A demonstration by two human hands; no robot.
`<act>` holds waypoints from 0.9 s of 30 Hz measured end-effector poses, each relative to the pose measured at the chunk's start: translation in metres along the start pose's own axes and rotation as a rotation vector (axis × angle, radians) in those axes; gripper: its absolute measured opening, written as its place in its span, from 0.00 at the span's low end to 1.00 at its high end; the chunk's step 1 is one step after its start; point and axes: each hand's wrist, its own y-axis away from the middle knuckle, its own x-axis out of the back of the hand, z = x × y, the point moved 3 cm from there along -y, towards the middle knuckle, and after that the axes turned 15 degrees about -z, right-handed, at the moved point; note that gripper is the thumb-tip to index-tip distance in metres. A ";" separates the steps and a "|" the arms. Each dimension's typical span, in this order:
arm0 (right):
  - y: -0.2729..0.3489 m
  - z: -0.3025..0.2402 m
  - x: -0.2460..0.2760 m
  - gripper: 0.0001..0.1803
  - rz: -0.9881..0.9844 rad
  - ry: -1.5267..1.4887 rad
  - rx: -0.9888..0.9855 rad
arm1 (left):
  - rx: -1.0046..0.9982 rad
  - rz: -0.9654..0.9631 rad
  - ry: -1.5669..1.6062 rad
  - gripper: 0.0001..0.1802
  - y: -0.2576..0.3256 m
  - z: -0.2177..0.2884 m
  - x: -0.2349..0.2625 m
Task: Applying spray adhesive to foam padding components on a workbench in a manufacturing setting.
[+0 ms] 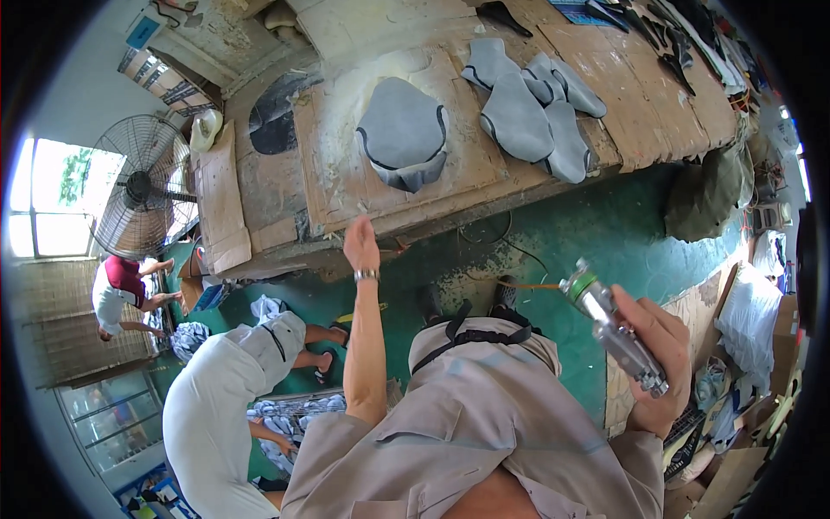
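My right hand (657,346) is wrapped round a metal spray gun (609,324) with a green ring near its front end, held up to the right of my body. A thin orange hose seems to run from near it toward the floor. My left hand (361,246), with a watch at the wrist, hangs at the front edge of the workbench (259,233); its fingers are drawn together and nothing shows in them. Beyond it a grey rounded cover piece (402,125) with black edging lies on a stained cardboard sheet (333,186).
Several similar grey pieces (519,117) overlap on the bench to the right. Black parts (674,52) lie at its far right. A large fan (138,186) stands at left. One person (216,398) bends over close at left, another (121,290) farther off. Bags and cardboard crowd the right side.
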 end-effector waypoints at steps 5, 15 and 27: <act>0.010 0.004 0.007 0.43 -0.137 0.011 0.057 | -0.208 0.004 -0.158 0.19 -0.100 0.125 0.004; 0.029 0.011 0.003 0.39 -0.070 0.046 -0.083 | -0.349 -0.264 -0.702 0.13 -0.191 0.156 -0.014; 0.031 0.004 -0.011 0.37 -0.174 0.031 0.102 | -0.272 -0.507 -0.778 0.12 -0.232 0.197 -0.017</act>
